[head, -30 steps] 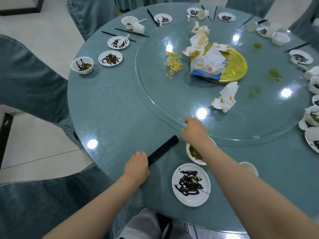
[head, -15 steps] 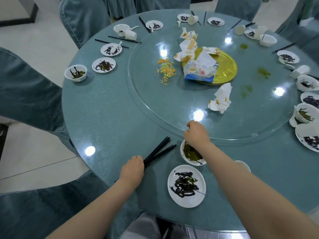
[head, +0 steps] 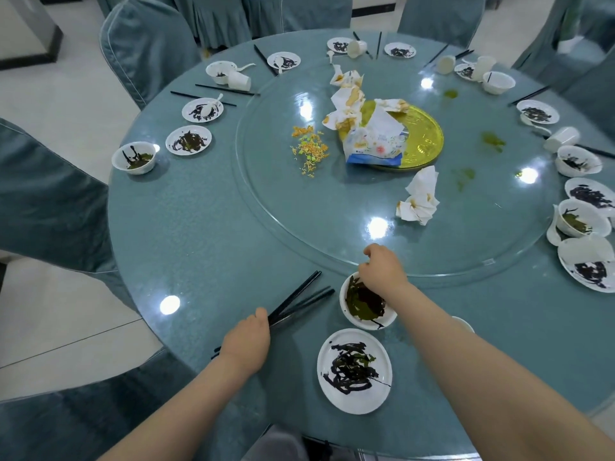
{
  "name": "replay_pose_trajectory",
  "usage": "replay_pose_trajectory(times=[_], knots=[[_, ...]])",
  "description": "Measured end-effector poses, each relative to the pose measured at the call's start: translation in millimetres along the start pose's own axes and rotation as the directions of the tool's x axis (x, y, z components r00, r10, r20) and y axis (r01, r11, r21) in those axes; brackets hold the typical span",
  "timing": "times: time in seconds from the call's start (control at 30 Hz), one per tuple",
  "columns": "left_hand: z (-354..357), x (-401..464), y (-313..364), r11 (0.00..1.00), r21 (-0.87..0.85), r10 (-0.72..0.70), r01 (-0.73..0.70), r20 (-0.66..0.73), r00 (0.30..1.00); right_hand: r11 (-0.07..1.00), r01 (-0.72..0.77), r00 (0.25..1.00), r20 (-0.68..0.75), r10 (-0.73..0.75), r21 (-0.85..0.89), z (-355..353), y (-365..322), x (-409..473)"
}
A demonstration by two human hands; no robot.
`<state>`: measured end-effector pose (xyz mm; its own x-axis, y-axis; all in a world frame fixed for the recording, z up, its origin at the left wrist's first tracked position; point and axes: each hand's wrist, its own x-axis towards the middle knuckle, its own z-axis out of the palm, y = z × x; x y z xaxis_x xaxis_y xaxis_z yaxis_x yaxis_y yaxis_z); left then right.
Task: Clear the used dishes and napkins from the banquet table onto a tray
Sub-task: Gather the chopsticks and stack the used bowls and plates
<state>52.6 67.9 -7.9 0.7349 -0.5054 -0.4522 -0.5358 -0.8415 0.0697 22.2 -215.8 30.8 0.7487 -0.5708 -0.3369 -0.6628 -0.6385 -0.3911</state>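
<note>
Nearest me, one white plate (head: 354,371) smeared with dark sauce sits close to the table (head: 206,227) edge. Just beyond it, one white bowl (head: 366,302) with green-dark leftovers; my right hand (head: 382,269) curls over its far rim, fingers bent onto the rim, gripping it. A cup rim (head: 463,324) peeks out beside my right forearm. My left hand (head: 246,341) is closed round the near ends of the black chopsticks (head: 299,299), about four sticks fanning out on the table toward the bowl; their near tips poke out behind my wrist near the edge.

Left of the chopsticks the table surface is open up to the rim. Beyond the bowl starts the glass turntable (head: 266,201), its edge just past my right hand. On it: one crumpled napkin (head: 420,201), one scatter of food scraps (head: 307,149), one gold tray (head: 422,136) carrying a tissue pack (head: 374,144) and a heap of stained napkins (head: 347,101).

Left rim: one bowl (head: 134,158), two plates (head: 188,140), further on a bowl with a tipped cup (head: 239,80). Right rim: several bowls and plates crowded together, count unclear at the frame edge. Far rim: more small plates, cups, loose chopsticks. Covered chairs (head: 146,44) ring the table.
</note>
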Motion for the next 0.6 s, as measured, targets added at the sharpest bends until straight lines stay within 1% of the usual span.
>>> replay_pose_trajectory(times=[0.07, 0.17, 0.3, 0.47, 0.6], knots=[[-4, 4, -5, 0.999, -0.036, 0.022, -0.023, -0.026, 0.999, 1.000, 0.003, 1.000, 0.005, -0.003, -0.004, -1, 3, 1], [-11, 9, -13, 0.986, -0.152, 0.054, -0.063, -0.066, 0.996, 1.000, 0.011, 1.000, 0.025, -0.010, -0.028, -1, 7, 1], [-35, 15, -21, 0.950, -0.309, 0.015, -0.046, -0.102, 0.995, 1.000, 0.015, 1.000, 0.019, -0.015, -0.025, -4, 11, 5], [-72, 45, -18, 0.944, -0.325, -0.009, -0.047, -0.169, 0.986, 1.000, 0.002, 1.000, 0.018, -0.002, 0.013, -11, 16, 11], [-93, 91, -3, 0.944, -0.318, 0.037, -0.092, -0.175, 0.984, 0.998, -0.009, 0.999, 0.033, 0.007, 0.059, -14, 21, 13]])
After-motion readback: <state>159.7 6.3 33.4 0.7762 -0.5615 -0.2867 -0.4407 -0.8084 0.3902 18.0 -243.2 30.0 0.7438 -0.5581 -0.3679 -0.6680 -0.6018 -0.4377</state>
